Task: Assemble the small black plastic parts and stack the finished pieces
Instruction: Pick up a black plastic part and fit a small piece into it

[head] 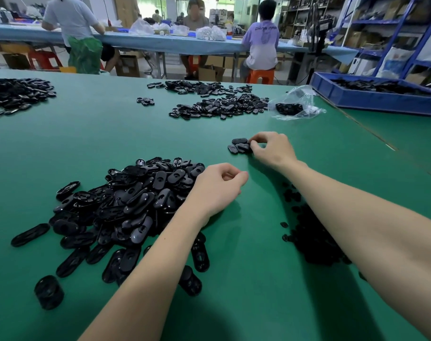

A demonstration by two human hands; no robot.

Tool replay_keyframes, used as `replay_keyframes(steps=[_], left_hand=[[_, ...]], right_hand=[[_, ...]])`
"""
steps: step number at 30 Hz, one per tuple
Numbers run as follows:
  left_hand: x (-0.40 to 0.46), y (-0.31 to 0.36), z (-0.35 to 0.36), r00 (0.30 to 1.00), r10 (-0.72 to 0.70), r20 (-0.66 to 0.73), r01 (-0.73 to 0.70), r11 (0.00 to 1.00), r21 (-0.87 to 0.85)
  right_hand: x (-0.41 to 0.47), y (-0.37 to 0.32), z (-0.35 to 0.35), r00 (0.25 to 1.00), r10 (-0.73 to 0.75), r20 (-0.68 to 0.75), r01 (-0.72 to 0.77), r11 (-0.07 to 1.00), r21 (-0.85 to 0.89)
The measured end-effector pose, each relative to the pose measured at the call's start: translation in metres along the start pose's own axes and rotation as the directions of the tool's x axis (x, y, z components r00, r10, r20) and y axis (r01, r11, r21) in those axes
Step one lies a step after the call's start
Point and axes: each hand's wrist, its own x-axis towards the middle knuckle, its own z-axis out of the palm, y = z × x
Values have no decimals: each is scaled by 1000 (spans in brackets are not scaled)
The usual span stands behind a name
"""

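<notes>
The right forearm (357, 217) covers part of the small dark parts (312, 237) on the desk (111, 134). The left hand (216, 190) hides the edge of the big pile (125, 200). The far-left pile (15, 94) is cut by the picture edge.

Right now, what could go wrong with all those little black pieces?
The right hand is setting a piece on the small stack; a nudge might topple it. The right forearm lies close over the small parts and could sweep them away. The left hand might scatter the big pile.
</notes>
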Motion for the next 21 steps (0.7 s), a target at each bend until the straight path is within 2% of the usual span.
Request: replay_keyframes(steps=[4, 9, 11, 14, 15, 18, 21], left_hand=[[0, 3, -1, 1000, -1, 23, 4, 992, -126], [0, 11, -8, 1000, -31, 3, 31, 974, -225], [-1, 14, -11, 1000, -29, -9, 26, 974, -226], [-1, 18, -16, 999, -11, -32, 5, 982, -189], [-2, 19, -17, 999, -4, -44, -4, 985, -174], [-3, 22, -23, 998, 36, -54, -41, 994, -98], [-4, 22, -27, 997, 74, -18, -73, 997, 31]], right_hand=[[-12, -2, -3, 996, 38, -77, -22, 980, 199], [-39, -18, -18, 995, 54, -87, -26, 955, 296], [-57, -28, -27, 998, 61, 3, -59, 950, 306], [-89, -42, -39, 957, 27, 288, -109, 956, 271], [-99, -45, -40, 940, 5, 342, -87, 971, 224], [-119, -52, -36, 936, -59, 347, 27, 995, 97], [-128, -59, -31, 912, -120, 393, 88, 991, 99]])
